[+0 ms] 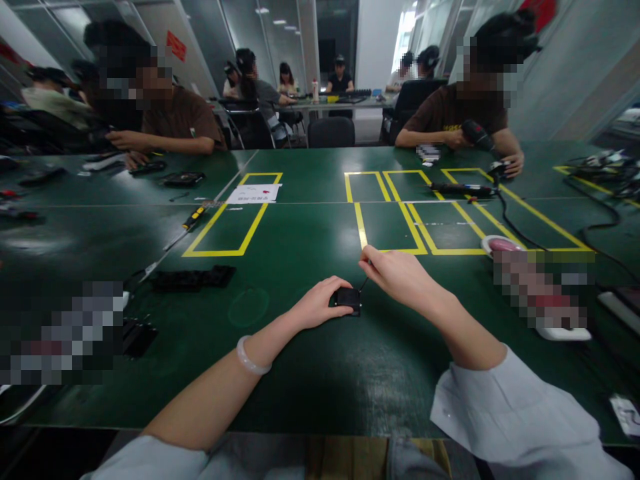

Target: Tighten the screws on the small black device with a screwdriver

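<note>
My left hand [320, 303] rests on the green table [310, 373] and grips a small black box-shaped part [349, 299] between thumb and fingers. A pale bracelet circles that wrist. My right hand [397, 273] hovers just right of the part and pinches a thin dark tool [363, 285], whose tip points down at the part's top right corner. Both forearms come in from the near edge in light sleeves.
Black flat parts [193, 279] lie to the left. Yellow tape rectangles [235, 220] mark the table's middle, with a white paper [253, 193] and a screwdriver [193, 219]. A pink-filled bowl [500, 245] and cables [590, 227] sit right. Seated people work at the far side.
</note>
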